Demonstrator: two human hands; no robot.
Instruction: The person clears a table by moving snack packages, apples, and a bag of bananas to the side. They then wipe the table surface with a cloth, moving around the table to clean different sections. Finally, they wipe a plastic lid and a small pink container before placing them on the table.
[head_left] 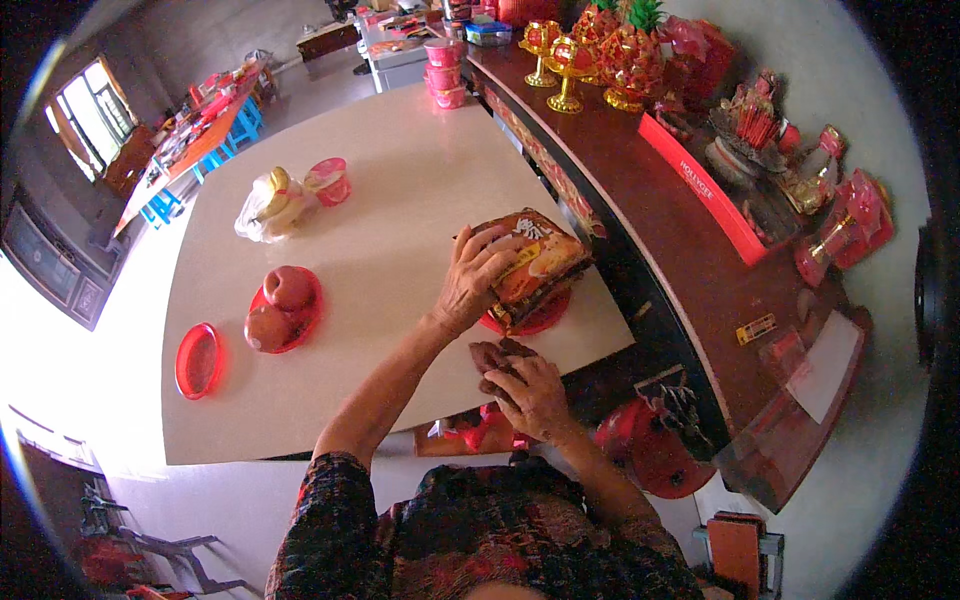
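My left hand (472,278) lies with its fingers over a shiny brown and yellow food packet (540,262), which sits on a red plate (538,318). Most of that plate is hidden under the packet. Just nearer to me, my right hand (536,398) is closed on a dark brown crumpled cloth (492,362) at the table surface. Two round reddish fruits (288,287) rest on another red plate (318,315) to the left. Beside them stands a red plate with nothing on it (200,362).
Farther back on the pale table (400,180) are a plastic bag of yellowish fruit (272,205), a pink tub (328,182) and stacked pink tubs (445,75). Along the right runs a dark wooden altar shelf (620,170) with gold cups (566,75), an incense pot (745,155) and a red box (700,190).
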